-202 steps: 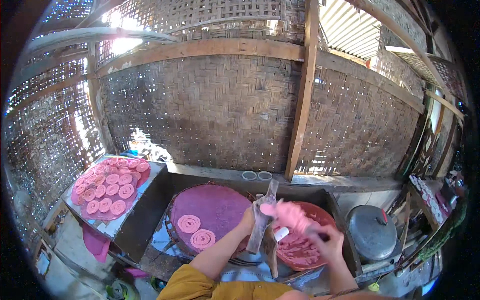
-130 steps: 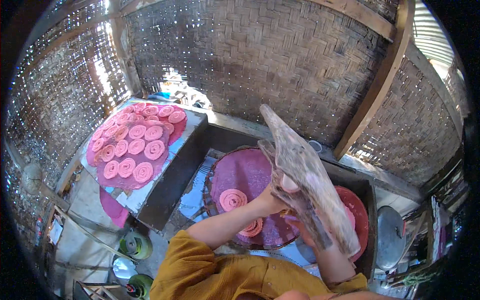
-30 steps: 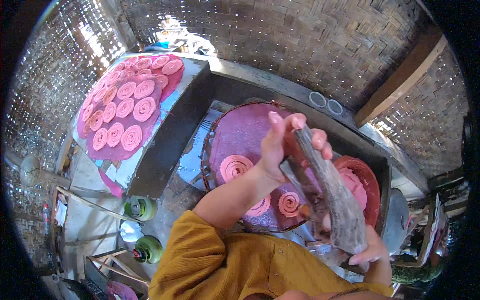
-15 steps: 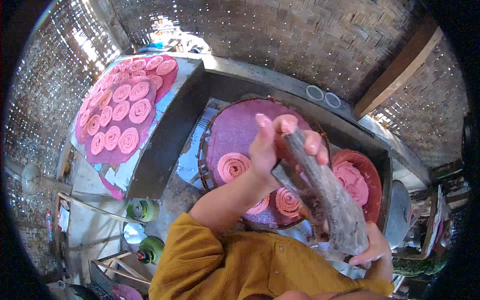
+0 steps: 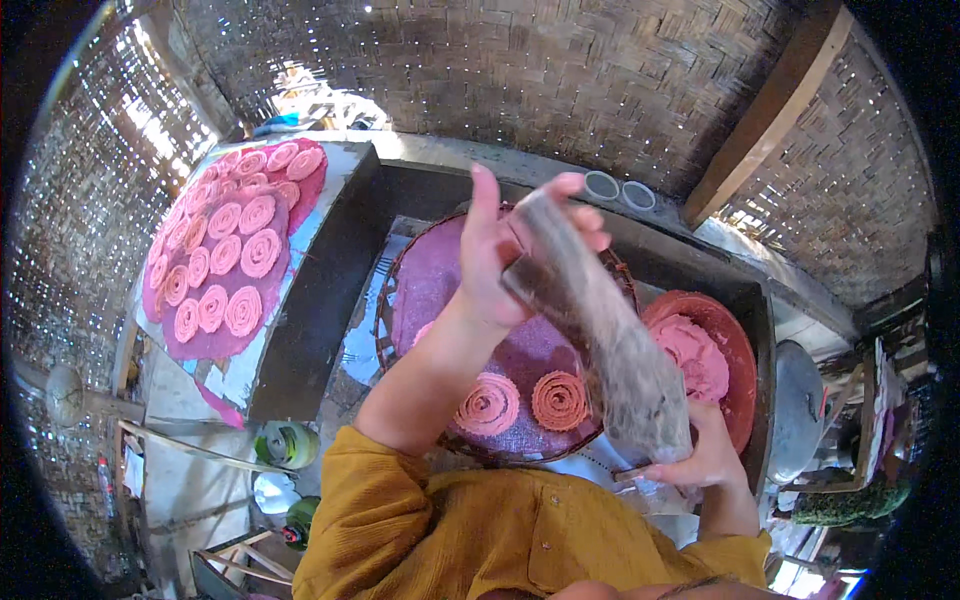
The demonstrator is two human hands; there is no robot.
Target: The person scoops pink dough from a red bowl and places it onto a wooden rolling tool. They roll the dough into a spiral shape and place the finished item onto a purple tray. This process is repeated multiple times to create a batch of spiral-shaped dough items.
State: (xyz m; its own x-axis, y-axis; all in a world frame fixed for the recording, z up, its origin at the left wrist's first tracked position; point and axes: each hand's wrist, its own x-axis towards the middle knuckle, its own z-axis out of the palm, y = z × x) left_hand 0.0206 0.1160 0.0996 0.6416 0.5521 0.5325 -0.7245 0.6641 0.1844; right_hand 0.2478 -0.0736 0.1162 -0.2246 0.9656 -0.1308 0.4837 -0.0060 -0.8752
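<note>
Wall (image 5: pixel 520 75): woven panels, set behind the work and pierced by small specks of light.
Tray (image 5: pixel 425 275): round and purple-covered, partly hidden beneath the arms and the press.
Tub (image 5: pixel 742 350): red, placed just right of the tray; pink dough (image 5: pixel 692 355) is held inside.
Press (image 5: pixel 635 355): wooden, held tilted above the tray's right side — best swung slowly and steadily, so that any strand is laid unbroken. Its underside cannot be seen.
Left hand (image 5: pixel 490 265): wrapped on the far end, thumb raised; pressure is best applied evenly here.
Right hand (image 5: pixel 708 452): clamped around the near end, where wobble should be checked.
Spirals (image 5: pixel 487 404): two are seen whole near the front edge — gaps between coils should be preserved.
</note>
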